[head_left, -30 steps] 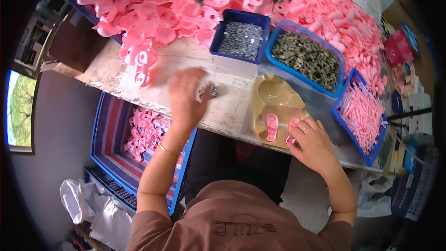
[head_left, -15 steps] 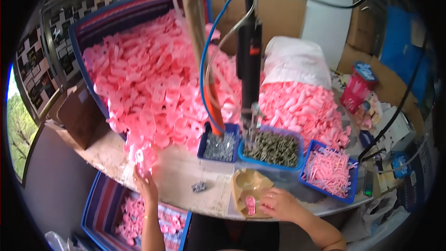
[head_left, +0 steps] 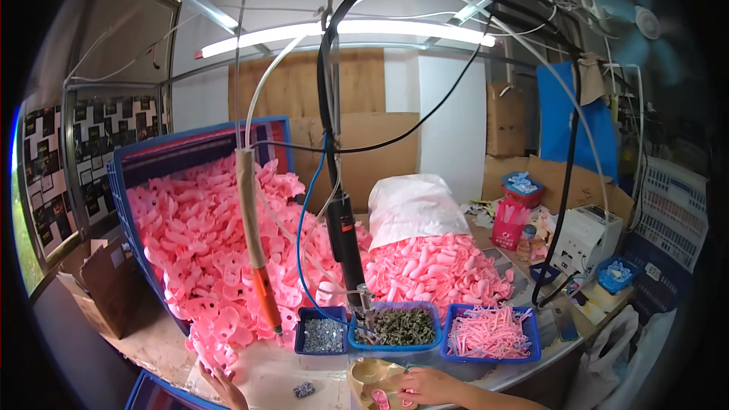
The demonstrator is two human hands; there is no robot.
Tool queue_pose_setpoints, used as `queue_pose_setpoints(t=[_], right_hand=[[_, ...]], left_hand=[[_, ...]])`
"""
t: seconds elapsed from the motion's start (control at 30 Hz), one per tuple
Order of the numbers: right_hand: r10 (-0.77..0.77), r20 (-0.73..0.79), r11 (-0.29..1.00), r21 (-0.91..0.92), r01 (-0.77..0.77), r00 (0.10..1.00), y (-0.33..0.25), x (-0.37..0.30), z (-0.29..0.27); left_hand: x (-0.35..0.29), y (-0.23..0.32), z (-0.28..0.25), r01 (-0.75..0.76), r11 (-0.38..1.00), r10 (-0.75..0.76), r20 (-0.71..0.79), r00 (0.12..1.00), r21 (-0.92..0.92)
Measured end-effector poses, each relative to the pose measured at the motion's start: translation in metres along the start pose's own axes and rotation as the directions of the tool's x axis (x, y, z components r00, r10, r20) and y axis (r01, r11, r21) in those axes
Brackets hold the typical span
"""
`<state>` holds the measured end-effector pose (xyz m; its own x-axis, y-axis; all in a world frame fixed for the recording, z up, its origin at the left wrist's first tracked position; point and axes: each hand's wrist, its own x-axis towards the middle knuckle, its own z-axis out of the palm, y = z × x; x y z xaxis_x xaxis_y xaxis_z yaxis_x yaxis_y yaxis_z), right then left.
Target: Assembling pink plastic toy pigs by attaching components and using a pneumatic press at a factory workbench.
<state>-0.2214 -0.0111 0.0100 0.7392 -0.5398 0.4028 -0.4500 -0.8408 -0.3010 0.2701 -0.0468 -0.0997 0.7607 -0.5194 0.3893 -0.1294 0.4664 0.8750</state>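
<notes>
My left hand (head_left: 222,386) is at the near edge of the large heap of pink plastic shells (head_left: 220,250), its fingers apart next to the lowest pieces. My right hand (head_left: 429,387) rests at the right side of a tan moulded block (head_left: 364,370), fingers bent together on a small pink plastic part (head_left: 408,403) that is mostly covered by them. Another pink sole-shaped part (head_left: 380,399) sits in a recess of the block. Between my hands lies a little pile of small silver metal pieces (head_left: 304,389).
Behind the block stand blue bins of silver pieces (head_left: 323,351), dark metal pieces (head_left: 395,347) and thin pink strips (head_left: 490,357). A black power screwdriver (head_left: 344,239) and an orange-tipped tool (head_left: 266,300) hang overhead. A white sack (head_left: 418,209) spills pink parts.
The view has tilted up, so hands and bins sit lower in the picture. A second bit of pink now shows under my right fingers. My left hand stays by the heap's edge.
</notes>
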Motion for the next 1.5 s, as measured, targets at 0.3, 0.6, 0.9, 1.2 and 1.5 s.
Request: queue_pose_setpoints(t=[0.3,0.6,0.9,1.2,1.5], right_hand=[[0.181,-0.057,0.979,0.109,-0.174,0.982,-0.016,-0.009,0.005],[0.11,-0.075,0.986,0.138,-0.099,0.991,-0.017,0.008,0.006],[0.206,0.009,0.803,0.569,-0.174,0.979,-0.075,0.073,0.011],[0.172,-0.043,0.925,0.35,-0.146,0.984,-0.079,0.021,0.014],[0.305,0.091,0.918,0.238,-0.319,0.948,-0.069,-0.003,-0.061]], left_hand=[[-0.014,0.01,0.008,-0.046,0.999,0.045,-0.041,0.998,-0.022],[-0.085,0.066,0.038,0.015,0.984,0.036,0.283,0.959,-0.176],[-0.23,0.083,0.08,0.052,0.997,0.012,0.77,0.638,-0.059],[-0.263,0.119,0.078,-0.046,0.998,0.048,0.953,0.3,-0.036],[-0.245,0.183,0.106,-0.054,0.991,-0.099,0.938,0.333,0.123]])
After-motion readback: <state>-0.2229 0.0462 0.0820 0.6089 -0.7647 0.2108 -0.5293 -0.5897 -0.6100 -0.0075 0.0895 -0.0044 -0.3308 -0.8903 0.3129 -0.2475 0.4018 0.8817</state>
